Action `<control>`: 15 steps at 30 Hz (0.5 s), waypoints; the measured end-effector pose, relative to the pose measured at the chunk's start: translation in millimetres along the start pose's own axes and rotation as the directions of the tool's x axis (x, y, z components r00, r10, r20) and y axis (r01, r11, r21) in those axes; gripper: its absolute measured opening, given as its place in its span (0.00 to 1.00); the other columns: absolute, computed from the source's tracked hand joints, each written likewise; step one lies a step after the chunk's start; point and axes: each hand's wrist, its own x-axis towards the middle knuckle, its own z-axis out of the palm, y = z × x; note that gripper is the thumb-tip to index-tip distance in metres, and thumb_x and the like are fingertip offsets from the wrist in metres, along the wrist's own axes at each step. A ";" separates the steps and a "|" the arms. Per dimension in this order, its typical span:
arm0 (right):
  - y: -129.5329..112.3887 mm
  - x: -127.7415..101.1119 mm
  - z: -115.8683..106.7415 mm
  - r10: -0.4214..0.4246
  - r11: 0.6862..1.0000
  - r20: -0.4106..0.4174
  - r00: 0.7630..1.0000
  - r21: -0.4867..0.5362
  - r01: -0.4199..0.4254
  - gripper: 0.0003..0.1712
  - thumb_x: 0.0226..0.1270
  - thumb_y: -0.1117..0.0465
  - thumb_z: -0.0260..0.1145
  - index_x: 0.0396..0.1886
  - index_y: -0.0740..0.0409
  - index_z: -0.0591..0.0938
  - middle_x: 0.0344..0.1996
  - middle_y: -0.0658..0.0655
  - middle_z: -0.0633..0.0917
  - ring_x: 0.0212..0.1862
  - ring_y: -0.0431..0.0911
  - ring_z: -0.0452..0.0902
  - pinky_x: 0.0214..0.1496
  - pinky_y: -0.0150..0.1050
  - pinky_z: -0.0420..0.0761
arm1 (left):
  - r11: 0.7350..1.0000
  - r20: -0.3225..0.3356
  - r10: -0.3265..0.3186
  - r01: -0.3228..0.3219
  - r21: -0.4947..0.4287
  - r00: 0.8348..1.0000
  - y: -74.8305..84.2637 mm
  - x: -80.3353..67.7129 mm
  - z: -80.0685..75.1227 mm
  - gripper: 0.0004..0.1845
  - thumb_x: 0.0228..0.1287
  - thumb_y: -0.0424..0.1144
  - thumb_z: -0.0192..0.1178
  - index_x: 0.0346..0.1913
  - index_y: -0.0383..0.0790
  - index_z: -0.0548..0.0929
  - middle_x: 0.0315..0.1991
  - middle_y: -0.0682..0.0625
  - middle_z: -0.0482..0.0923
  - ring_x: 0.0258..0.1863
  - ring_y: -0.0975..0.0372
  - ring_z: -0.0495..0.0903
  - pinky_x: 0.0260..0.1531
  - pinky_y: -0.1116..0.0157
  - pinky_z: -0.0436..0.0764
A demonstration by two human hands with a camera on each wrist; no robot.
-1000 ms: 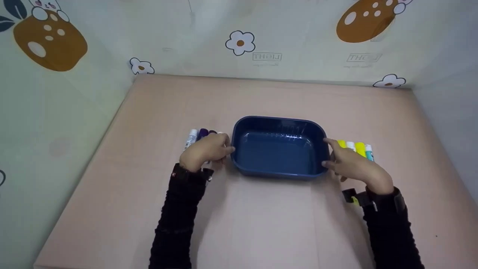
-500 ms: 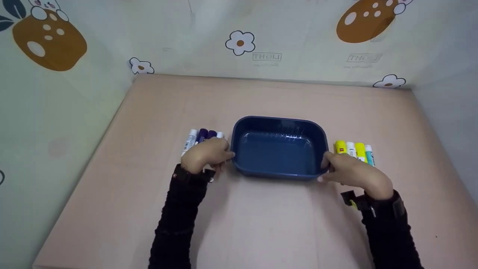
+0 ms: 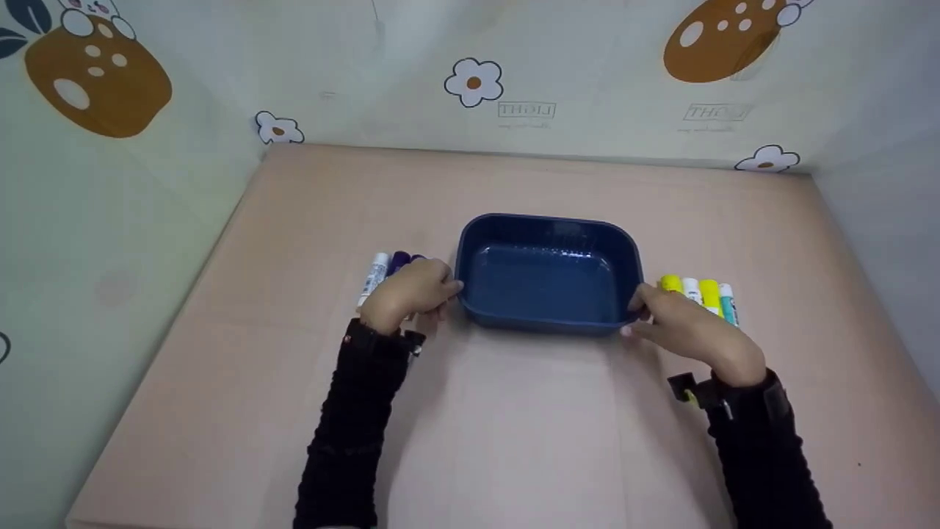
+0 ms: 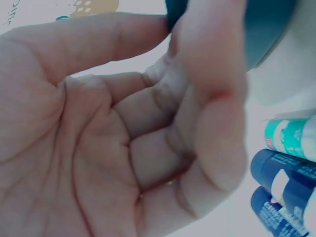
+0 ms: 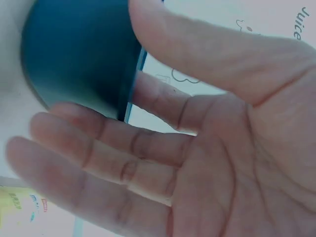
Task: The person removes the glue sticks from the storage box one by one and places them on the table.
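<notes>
Gripping blue tub (image 3: 547, 283) rims w/ both hands' fingers (image 3: 448, 283), marker rows (image 3: 699, 294) just beside.

Pale pink tabletop (image 3: 514, 441), walled on three sides by patterned sheets. Dark blue tray (image 3: 547, 323) sits mid-tabletop. Row of glue sticks (image 3: 378, 270), white and purple, lies just beside its left side; another row (image 3: 699, 292), yellow, white and teal, lies just beside its right side.
</notes>
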 end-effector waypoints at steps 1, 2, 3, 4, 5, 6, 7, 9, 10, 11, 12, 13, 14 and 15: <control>1.4 1.5 0.5 -0.009 1.000 -0.016 1.000 0.007 0.009 0.18 0.63 0.60 0.62 0.48 0.67 0.73 0.43 0.63 0.79 0.46 0.53 0.74 0.50 0.49 0.76 | 1.000 -0.015 0.005 -0.005 -0.013 1.000 -0.9 1.5 0.4 0.18 0.69 0.40 0.50 0.25 0.32 0.78 0.17 0.45 0.81 0.13 0.61 0.75 0.11 0.72 0.68; 2.7 3.2 1.1 -0.017 1.000 -0.034 0.999 0.012 0.018 0.18 0.63 0.61 0.62 0.49 0.67 0.73 0.45 0.64 0.79 0.48 0.54 0.74 0.51 0.50 0.76 | 1.000 -0.031 0.007 -0.008 -0.027 0.999 -1.4 2.8 0.8 0.18 0.69 0.40 0.49 0.25 0.32 0.78 0.17 0.45 0.81 0.12 0.62 0.73 0.10 0.72 0.67; 4.0 5.0 1.7 -0.024 1.000 -0.053 0.998 0.017 0.025 0.18 0.64 0.61 0.61 0.49 0.67 0.72 0.46 0.65 0.79 0.49 0.54 0.73 0.52 0.51 0.75 | 0.999 -0.048 0.010 -0.013 -0.045 0.999 -2.1 4.2 1.4 0.18 0.69 0.40 0.49 0.25 0.32 0.78 0.17 0.45 0.80 0.11 0.63 0.72 0.10 0.72 0.67; 5.0 6.7 2.4 -0.026 0.999 -0.069 0.997 0.021 0.028 0.18 0.64 0.61 0.60 0.50 0.67 0.72 0.47 0.65 0.79 0.49 0.55 0.73 0.52 0.52 0.75 | 0.998 -0.065 0.009 -0.013 -0.068 0.998 -2.8 5.9 2.1 0.17 0.69 0.39 0.49 0.26 0.32 0.77 0.17 0.45 0.80 0.11 0.63 0.71 0.11 0.72 0.67; 6.0 8.6 3.1 -0.023 0.999 -0.084 0.996 0.026 0.025 0.18 0.65 0.61 0.60 0.50 0.67 0.72 0.47 0.65 0.79 0.49 0.55 0.74 0.51 0.51 0.76 | 0.996 -0.082 0.003 -0.011 -0.090 0.997 -3.3 7.6 2.9 0.17 0.70 0.39 0.48 0.27 0.31 0.78 0.17 0.46 0.80 0.10 0.64 0.70 0.11 0.73 0.67; 6.8 10.3 4.0 -0.024 0.999 -0.099 0.995 0.031 0.027 0.18 0.65 0.61 0.59 0.50 0.67 0.72 0.47 0.66 0.79 0.48 0.55 0.74 0.50 0.51 0.76 | 0.994 -0.099 -0.005 -0.007 -0.113 0.995 -3.6 9.3 3.9 0.17 0.70 0.39 0.48 0.29 0.30 0.78 0.18 0.45 0.80 0.10 0.65 0.69 0.11 0.73 0.67; 7.6 12.0 4.8 -0.024 0.999 -0.115 0.993 0.034 0.028 0.17 0.66 0.61 0.58 0.50 0.67 0.72 0.46 0.66 0.79 0.47 0.54 0.75 0.49 0.50 0.77 | 0.991 -0.116 -0.016 0.000 -0.135 0.993 -3.8 11.1 4.9 0.17 0.70 0.39 0.48 0.31 0.29 0.78 0.18 0.45 0.80 0.10 0.65 0.69 0.11 0.73 0.66; 8.9 15.2 6.6 -0.024 0.999 -0.152 0.988 0.031 0.029 0.17 0.67 0.62 0.58 0.50 0.68 0.71 0.44 0.67 0.79 0.44 0.54 0.76 0.46 0.48 0.78 | 0.983 -0.149 -0.044 0.016 -0.184 0.988 -3.9 14.2 6.8 0.16 0.70 0.40 0.48 0.33 0.29 0.78 0.20 0.46 0.80 0.12 0.62 0.72 0.11 0.73 0.66; 9.6 17.0 7.6 -0.023 0.999 -0.170 0.985 0.033 0.029 0.17 0.67 0.62 0.57 0.50 0.68 0.71 0.44 0.67 0.80 0.43 0.54 0.76 0.44 0.48 0.78 | 0.978 -0.165 -0.057 0.022 -0.207 0.985 -3.8 15.8 7.8 0.16 0.70 0.40 0.47 0.34 0.30 0.78 0.21 0.46 0.81 0.13 0.60 0.75 0.11 0.73 0.67; 10.3 18.8 8.6 -0.021 0.999 -0.189 0.982 0.034 0.028 0.17 0.67 0.62 0.57 0.51 0.68 0.70 0.43 0.67 0.80 0.42 0.54 0.77 0.43 0.47 0.78 | 0.974 -0.182 -0.064 0.021 -0.227 0.981 -3.7 17.1 8.7 0.16 0.70 0.40 0.48 0.35 0.30 0.78 0.21 0.46 0.82 0.15 0.57 0.77 0.12 0.72 0.68; 10.7 20.5 9.5 -0.019 0.999 -0.206 0.978 0.037 0.027 0.17 0.68 0.62 0.56 0.52 0.69 0.70 0.43 0.68 0.80 0.41 0.54 0.77 0.43 0.47 0.78 | 0.970 -0.199 -0.064 0.014 -0.242 0.978 -3.8 18.6 9.4 0.15 0.70 0.40 0.47 0.35 0.30 0.78 0.22 0.45 0.83 0.18 0.54 0.80 0.13 0.72 0.69; 11.2 22.4 10.4 -0.015 0.999 -0.226 0.974 0.039 0.024 0.18 0.68 0.62 0.56 0.52 0.69 0.70 0.43 0.68 0.80 0.41 0.54 0.77 0.43 0.47 0.78 | 0.965 -0.212 -0.060 0.003 -0.262 0.975 -4.2 20.1 10.3 0.14 0.70 0.39 0.47 0.36 0.31 0.77 0.23 0.45 0.83 0.22 0.52 0.82 0.15 0.70 0.72; 11.4 24.2 11.5 -0.011 0.999 -0.246 0.969 0.043 0.022 0.19 0.68 0.62 0.56 0.54 0.69 0.70 0.43 0.68 0.80 0.41 0.55 0.77 0.43 0.47 0.78 | 0.959 -0.220 -0.059 -0.005 -0.282 0.974 -4.6 21.2 11.0 0.13 0.70 0.39 0.47 0.37 0.32 0.76 0.25 0.44 0.84 0.24 0.51 0.83 0.17 0.68 0.75; 11.7 26.1 12.6 -0.001 0.999 -0.260 0.966 0.050 0.014 0.20 0.68 0.62 0.56 0.55 0.69 0.69 0.43 0.68 0.80 0.41 0.55 0.77 0.43 0.47 0.78 | 0.953 -0.226 -0.056 -0.015 -0.301 0.973 -4.9 22.2 11.5 0.12 0.70 0.38 0.46 0.39 0.32 0.76 0.27 0.43 0.85 0.26 0.50 0.84 0.20 0.66 0.78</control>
